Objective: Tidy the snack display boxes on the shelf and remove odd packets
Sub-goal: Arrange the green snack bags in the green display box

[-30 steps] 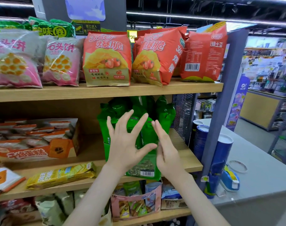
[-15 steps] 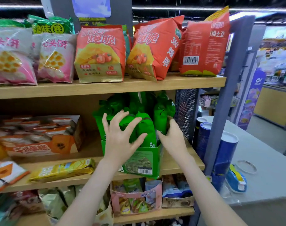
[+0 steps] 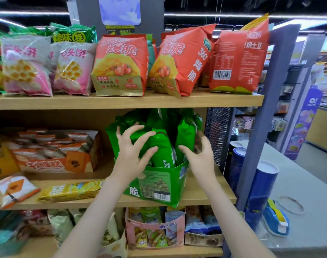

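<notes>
Because the green packets (image 3: 185, 135) are light, puffy and slick, I'd judge they're best squeezed from both sides, low near the box (image 3: 159, 183) rim. Box stands on the middle shelf (image 3: 211, 194). Left hand (image 3: 130, 157) rests with fingers (image 3: 145, 139) spread over their tops at 10 o'clock. Right hand (image 3: 201, 159), loosely curved and empty, is beside them at 3 o'clock.

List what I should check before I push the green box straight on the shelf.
1. The box square to the shelf: not ok; it sits turned, a corner over the front edge.
2. The left hand on the packets: ok; spread fingers rest on them.
3. The right hand gripping: cannot tell; blurred beside the right packets.
4. Room behind the box: cannot tell; hidden.
5. Odd packets removed: not ok; a yellow packet and a white-orange packet lie loose to the left.
</notes>
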A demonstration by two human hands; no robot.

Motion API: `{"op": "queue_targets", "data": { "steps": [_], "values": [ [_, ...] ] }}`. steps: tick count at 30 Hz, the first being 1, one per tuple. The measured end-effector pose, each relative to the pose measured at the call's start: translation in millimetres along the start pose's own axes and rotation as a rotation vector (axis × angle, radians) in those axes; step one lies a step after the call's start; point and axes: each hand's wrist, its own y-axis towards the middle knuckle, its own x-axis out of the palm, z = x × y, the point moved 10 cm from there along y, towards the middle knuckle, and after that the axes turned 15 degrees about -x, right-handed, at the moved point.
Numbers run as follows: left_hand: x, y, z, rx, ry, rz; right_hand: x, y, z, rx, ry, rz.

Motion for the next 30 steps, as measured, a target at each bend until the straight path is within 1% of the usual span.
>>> {"op": "queue_targets", "data": {
  "steps": [1,3,5,7,8,11,13,21,23,25,27,28,30],
  "values": [
    [-1.6,1.8,-2.9,-0.021,0.002,-0.008,2.6,1.3,-0.9,0.002,-0.030,-0.030],
    [-3.0,-0.1,-5.6,-0.060,0.069,0.014,13.2,-0.9,-0.8,-0.011,-0.091,-0.152],
    [-3.9,-10.8,-2.2,-0.145,0.158,0.096,18.7,-5.8,-1.8,-0.113,-0.204,-0.243],
    [0.6,-28.6,6.9,-0.243,0.168,0.149,17.2,-10.7,-2.6,-0.220,-0.330,-0.261],
    [5.8,-36.7,12.8,-0.267,0.177,0.157,15.5,-11.7,-3.7,-0.244,-0.343,-0.254],
    [18.9,-46.5,23.7,-0.242,0.249,0.186,13.9,-10.6,-9.2,-0.307,-0.317,-0.244],
    [20.2,-43.3,25.0,-0.218,0.224,0.195,16.0,-9.8,-11.8,-0.306,-0.274,-0.265],
    [33.1,-39.1,24.8,-0.164,0.098,0.020,8.3,-8.7,-16.4,-0.237,-0.228,-0.159],
    [33.5,-38.1,21.7,-0.161,0.088,-0.016,9.9,-9.2,-14.6,-0.195,-0.210,-0.142],
    [34.9,-36.5,16.3,-0.173,0.065,-0.067,5.1,-4.4,-18.8,-0.176,-0.157,-0.069],
    [35.8,-35.6,14.4,-0.159,0.043,-0.103,-3.5,5.5,-28.8,-0.196,-0.109,0.004],
    [35.7,-34.9,13.9,-0.147,0.039,-0.109,-3.9,9.8,-34.1,-0.206,-0.090,-0.004],
    [36.2,-32.2,9.8,-0.146,0.042,-0.119,2.7,12.4,-38.9,-0.202,-0.033,-0.081]
  ]
}}
